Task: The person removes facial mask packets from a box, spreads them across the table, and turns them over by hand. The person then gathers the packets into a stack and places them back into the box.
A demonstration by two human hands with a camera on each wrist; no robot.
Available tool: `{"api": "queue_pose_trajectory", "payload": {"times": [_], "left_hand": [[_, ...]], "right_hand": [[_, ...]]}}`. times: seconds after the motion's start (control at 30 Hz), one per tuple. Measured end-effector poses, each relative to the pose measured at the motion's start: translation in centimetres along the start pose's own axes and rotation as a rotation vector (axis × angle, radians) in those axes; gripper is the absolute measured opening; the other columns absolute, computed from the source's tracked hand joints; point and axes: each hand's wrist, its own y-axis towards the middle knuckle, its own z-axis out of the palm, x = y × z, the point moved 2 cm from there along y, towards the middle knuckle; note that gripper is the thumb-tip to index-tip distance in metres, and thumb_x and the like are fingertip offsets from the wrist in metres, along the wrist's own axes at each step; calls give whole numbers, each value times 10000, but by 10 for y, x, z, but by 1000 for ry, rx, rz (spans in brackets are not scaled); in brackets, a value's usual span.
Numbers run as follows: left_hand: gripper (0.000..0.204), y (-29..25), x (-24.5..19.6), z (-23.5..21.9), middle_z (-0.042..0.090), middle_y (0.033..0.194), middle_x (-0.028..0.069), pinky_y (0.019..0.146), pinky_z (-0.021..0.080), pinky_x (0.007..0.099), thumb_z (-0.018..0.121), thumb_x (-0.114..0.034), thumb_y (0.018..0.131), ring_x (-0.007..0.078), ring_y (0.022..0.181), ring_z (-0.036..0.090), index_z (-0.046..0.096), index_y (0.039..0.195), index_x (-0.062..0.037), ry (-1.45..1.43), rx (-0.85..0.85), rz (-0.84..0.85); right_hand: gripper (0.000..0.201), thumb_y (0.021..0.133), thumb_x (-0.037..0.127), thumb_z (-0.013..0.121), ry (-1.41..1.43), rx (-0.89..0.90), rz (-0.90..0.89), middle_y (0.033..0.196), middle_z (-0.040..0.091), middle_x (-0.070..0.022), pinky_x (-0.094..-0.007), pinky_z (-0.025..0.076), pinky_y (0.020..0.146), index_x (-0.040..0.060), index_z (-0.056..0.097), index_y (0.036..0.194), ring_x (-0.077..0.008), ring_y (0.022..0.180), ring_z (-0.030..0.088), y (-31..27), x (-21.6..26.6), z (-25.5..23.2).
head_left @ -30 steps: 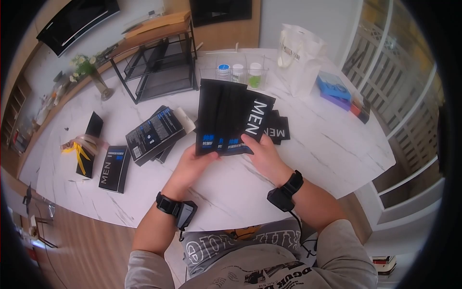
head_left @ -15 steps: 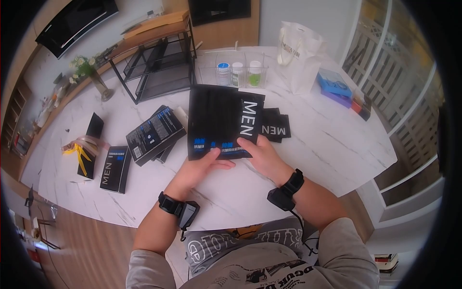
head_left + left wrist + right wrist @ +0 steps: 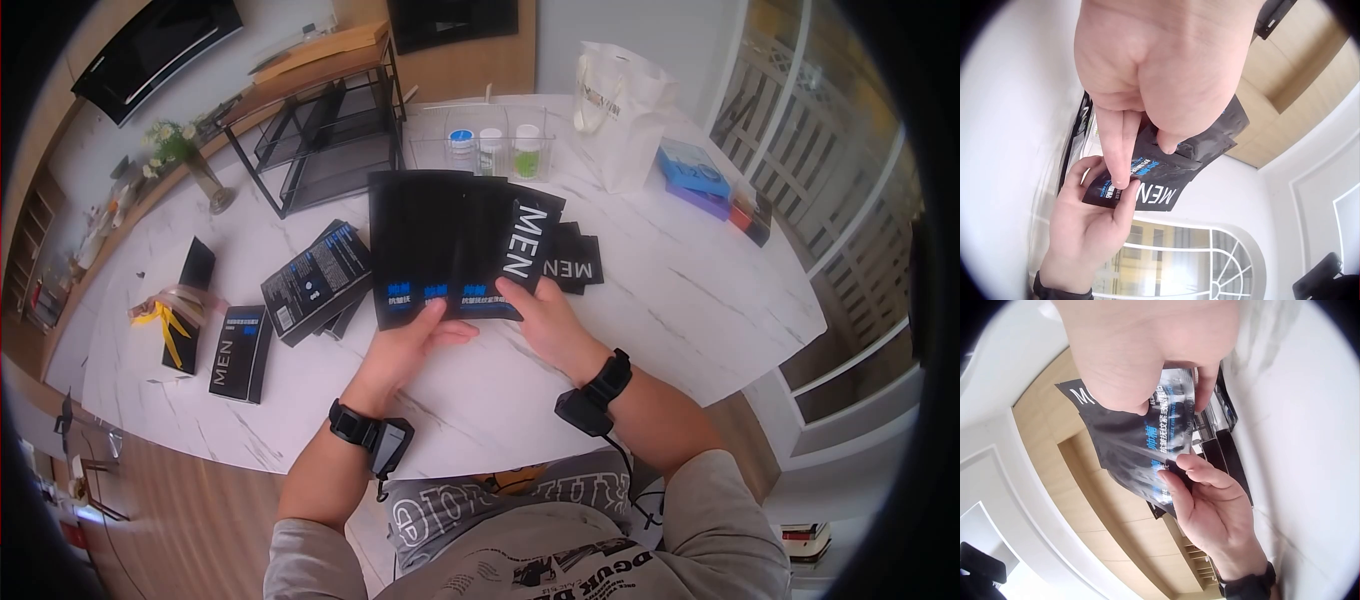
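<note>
Black foil sachets [image 3: 425,240] with blue print and white MEN lettering are spread like a fan between both hands above the table. My left hand [image 3: 400,345] pinches their lower left part, its thumb on the front. At the lower right corner my right hand [image 3: 553,322] grips the sachet with the MEN lettering, thumb in front and fingers behind. In the right wrist view the printed edge of the sachets [image 3: 1147,447] runs from one hand to the other. More black sachets [image 3: 578,262] lie on the table just beyond the right hand.
Black boxes [image 3: 318,280] lie stacked at the left, near a MEN box [image 3: 238,352] and a ribboned black box [image 3: 190,300]. Behind stand a mesh rack [image 3: 330,165], a clear organizer with bottles [image 3: 527,150], a white bag [image 3: 625,120] and a blue box [image 3: 692,168].
The fan of sachets has been spread wider to the left, its left part now overlapping the stacked boxes. My left hand's thumb has slid left along the lower edge; the right hand keeps its grip.
</note>
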Motion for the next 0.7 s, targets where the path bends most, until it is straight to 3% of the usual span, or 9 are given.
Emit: {"api": "queue_pose_trajectory", "payload": {"times": [0.13,0.23,0.7], "left_hand": [[355,-1,-5,5,654,1099,210,838,595,347,466,-191,1060,303,979,701,498,1291,76,31,7,38],[354,-2,-3,2,631,1183,201,861,583,376,523,-149,1034,305,991,694,491,1306,75,1,-9,12],[303,0,-5,3,669,1066,216,789,606,349,484,-132,1045,325,918,716,513,1257,83,15,-79,67]], "right_hand": [[262,1015,156,575,-143,-26,3,1117,650,-25,-269,481,886,-20,603,1207,-85,994,577,3,-7,-7],[257,1013,164,580,-117,-44,-43,1094,648,-20,-266,480,862,-17,604,1193,-76,971,568,1,-2,-2],[269,1012,161,580,-168,-52,-60,1105,643,-22,-264,480,860,-23,592,1208,-77,975,563,-1,0,1]]}}
